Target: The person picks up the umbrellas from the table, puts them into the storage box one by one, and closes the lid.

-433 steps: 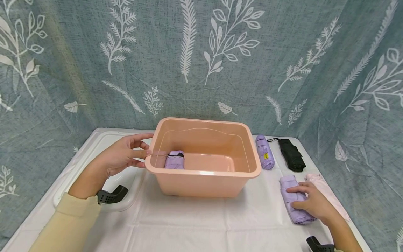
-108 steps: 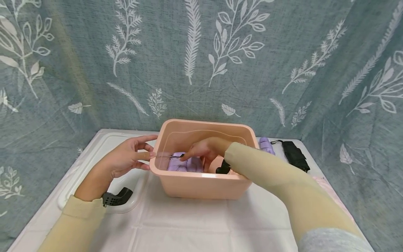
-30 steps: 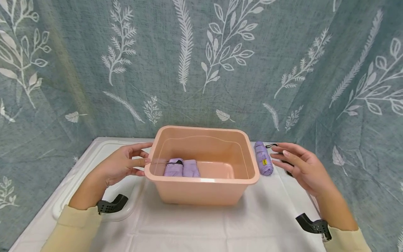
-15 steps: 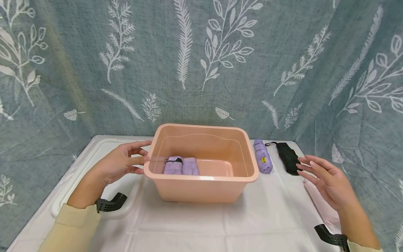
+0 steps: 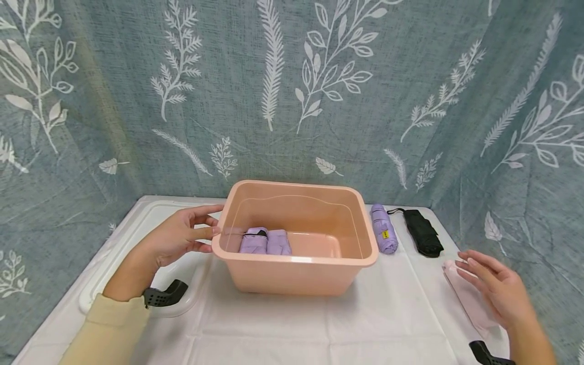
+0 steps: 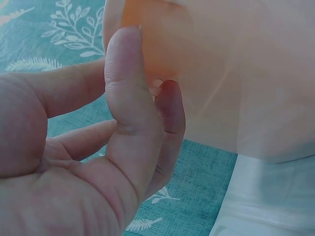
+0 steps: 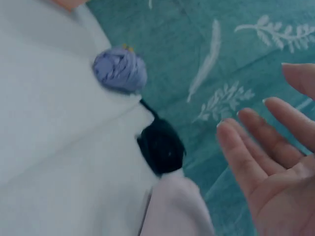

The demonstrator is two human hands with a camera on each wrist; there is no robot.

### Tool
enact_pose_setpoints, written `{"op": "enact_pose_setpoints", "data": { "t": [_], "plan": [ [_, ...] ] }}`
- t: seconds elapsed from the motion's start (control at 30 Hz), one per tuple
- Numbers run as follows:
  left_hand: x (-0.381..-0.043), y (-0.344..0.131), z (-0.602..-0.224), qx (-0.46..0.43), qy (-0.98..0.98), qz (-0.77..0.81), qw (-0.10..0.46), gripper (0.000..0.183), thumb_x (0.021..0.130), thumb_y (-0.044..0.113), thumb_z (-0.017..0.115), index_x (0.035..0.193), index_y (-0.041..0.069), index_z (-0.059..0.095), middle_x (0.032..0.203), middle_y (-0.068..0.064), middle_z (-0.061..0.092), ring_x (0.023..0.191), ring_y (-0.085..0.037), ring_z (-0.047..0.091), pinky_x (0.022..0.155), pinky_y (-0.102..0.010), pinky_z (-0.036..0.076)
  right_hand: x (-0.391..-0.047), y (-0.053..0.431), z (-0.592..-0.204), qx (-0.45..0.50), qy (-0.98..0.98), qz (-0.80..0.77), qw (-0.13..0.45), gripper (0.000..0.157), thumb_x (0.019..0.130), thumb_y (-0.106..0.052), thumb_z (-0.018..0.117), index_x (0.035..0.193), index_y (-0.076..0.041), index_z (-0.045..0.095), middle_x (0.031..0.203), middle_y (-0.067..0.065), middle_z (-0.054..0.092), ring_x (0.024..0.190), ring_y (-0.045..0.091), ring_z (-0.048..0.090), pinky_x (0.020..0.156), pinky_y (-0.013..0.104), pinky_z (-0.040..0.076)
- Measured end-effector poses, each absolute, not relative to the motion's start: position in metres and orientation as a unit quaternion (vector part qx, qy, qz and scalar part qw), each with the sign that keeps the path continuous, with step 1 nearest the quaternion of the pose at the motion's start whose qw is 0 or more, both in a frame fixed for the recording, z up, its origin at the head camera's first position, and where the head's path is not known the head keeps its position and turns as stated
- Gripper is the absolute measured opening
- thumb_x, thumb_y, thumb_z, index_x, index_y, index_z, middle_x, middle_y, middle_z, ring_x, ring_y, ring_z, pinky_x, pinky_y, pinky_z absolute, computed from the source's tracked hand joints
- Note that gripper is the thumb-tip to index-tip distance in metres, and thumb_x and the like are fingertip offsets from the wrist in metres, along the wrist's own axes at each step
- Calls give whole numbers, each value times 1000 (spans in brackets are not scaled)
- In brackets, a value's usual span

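Note:
My left hand (image 5: pixel 182 233) holds the left rim of a peach plastic bin (image 5: pixel 292 276), thumb at the rim and fingers against the outer side. Two rolled lilac folding umbrellas lie side by side on the bin's floor at the left: one lilac umbrella (image 5: pixel 253 244) has a black strap, the other lilac umbrella (image 5: pixel 279 243) lies right beside it. At the right, my right hand (image 5: pixel 499 289) hovers with fingers spread over a pale pink folded umbrella (image 5: pixel 467 299), partly covering it in the head view; nothing is in its grasp.
Right of the bin lies another lilac umbrella (image 5: pixel 384 229) with a yellow tag. Beside it is a black folded umbrella (image 5: pixel 422 233) with a wrist loop. A white lid (image 5: pixel 137 243) lies at the left, under my left arm. A patterned curtain (image 5: pixel 292 101) stands behind the table.
Since the oldest frame, a second lilac umbrella has gone from the right side into the bin. In the last second my right hand moved from the black umbrella toward the pink one.

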State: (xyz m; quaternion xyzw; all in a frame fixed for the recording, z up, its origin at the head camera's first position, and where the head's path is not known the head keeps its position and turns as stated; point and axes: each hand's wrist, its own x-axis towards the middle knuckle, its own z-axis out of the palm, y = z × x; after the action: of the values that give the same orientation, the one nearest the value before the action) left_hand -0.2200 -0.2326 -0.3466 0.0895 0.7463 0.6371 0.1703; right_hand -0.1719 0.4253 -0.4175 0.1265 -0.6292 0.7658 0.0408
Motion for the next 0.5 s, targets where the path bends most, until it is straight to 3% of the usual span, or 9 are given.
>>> {"op": "enact_pose_setpoints", "data": {
  "t": [0.2,0.5],
  "plan": [
    [-220,-234,-347,88,749,635,171,77,97,8,69,162,6,28,117,-9,51,89,-12,66,76,-31,63,-169,435,-432,27,-775,625,92,30,100,-5,64,130,-6,68,111,-20,74,100,-8,70,82,11,57],
    [-222,-235,-348,80,753,630,170,76,97,8,69,162,7,29,118,-9,51,91,-12,66,79,-33,64,-166,442,-438,-65,-872,475,95,47,96,-24,74,137,-2,64,104,-37,65,94,-24,58,74,0,46]
  ]
}}
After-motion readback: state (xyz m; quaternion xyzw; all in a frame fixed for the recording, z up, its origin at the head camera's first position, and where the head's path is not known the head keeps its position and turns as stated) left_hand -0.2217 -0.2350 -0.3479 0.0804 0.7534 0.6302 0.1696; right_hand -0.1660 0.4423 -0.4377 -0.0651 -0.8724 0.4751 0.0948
